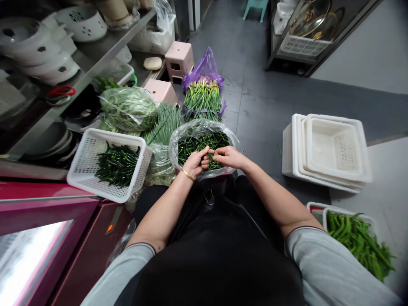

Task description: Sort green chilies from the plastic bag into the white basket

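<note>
Over a clear plastic bag (174, 148) full of thin dark green peppers (194, 144), my two hands meet with their fingertips close together. My left hand (196, 162) has its fingers curled round something dark green, which looks like a pepper. The fingers of my right hand (227, 156) are pinched together beside it; whatever they hold is too small to make out. To the left, a white perforated basket (83, 163) contains a heap of dark green peppers (117, 165).
Scallions in a purple bag (204, 63), bagged greens (129, 108) and pink stools (179, 59) are ahead. Stacked white baskets (334, 148) stand right, with larger green peppers (357, 242) nearer me. A metal shelf (95, 68) with pots runs along the left.
</note>
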`<state>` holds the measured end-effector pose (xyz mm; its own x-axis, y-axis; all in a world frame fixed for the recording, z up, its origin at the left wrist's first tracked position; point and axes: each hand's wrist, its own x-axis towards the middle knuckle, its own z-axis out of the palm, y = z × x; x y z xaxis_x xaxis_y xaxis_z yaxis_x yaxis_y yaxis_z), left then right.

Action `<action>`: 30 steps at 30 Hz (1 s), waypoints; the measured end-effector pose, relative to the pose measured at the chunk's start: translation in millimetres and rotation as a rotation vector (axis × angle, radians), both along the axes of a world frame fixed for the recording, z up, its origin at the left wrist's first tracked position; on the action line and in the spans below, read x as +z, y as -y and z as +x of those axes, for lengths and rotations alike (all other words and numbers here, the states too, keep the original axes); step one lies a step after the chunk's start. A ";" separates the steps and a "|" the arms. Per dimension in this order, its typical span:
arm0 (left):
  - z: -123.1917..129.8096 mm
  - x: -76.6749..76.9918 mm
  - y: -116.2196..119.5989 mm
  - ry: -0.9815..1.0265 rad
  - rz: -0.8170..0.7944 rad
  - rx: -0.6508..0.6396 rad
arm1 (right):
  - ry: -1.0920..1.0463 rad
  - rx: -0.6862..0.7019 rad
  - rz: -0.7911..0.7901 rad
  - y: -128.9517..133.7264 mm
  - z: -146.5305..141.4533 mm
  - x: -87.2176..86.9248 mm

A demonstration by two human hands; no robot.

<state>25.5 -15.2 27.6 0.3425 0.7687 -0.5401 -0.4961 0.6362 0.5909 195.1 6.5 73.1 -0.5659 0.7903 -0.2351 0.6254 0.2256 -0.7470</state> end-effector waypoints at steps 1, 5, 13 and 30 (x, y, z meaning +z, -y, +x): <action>3.0 0.4 0.1 -0.016 0.041 0.055 | 0.005 -0.010 -0.016 3.7 -4.1 -4.0; 8.5 8.9 9.0 -0.305 0.287 0.268 | 0.183 -0.065 0.074 4.1 -15.0 -22.4; -15.7 25.8 8.5 -0.205 0.200 0.330 | 0.742 0.405 0.400 -6.3 -13.9 -58.1; -16.8 10.3 0.1 -0.455 0.313 0.089 | 0.435 -0.007 0.482 -10.3 -23.4 -31.0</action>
<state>8.7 -15.3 37.9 0.0545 0.9315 -0.3597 -0.1912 0.3633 0.9119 171.7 16.8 42.1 -0.4931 0.8679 -0.0594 0.8508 0.4669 -0.2410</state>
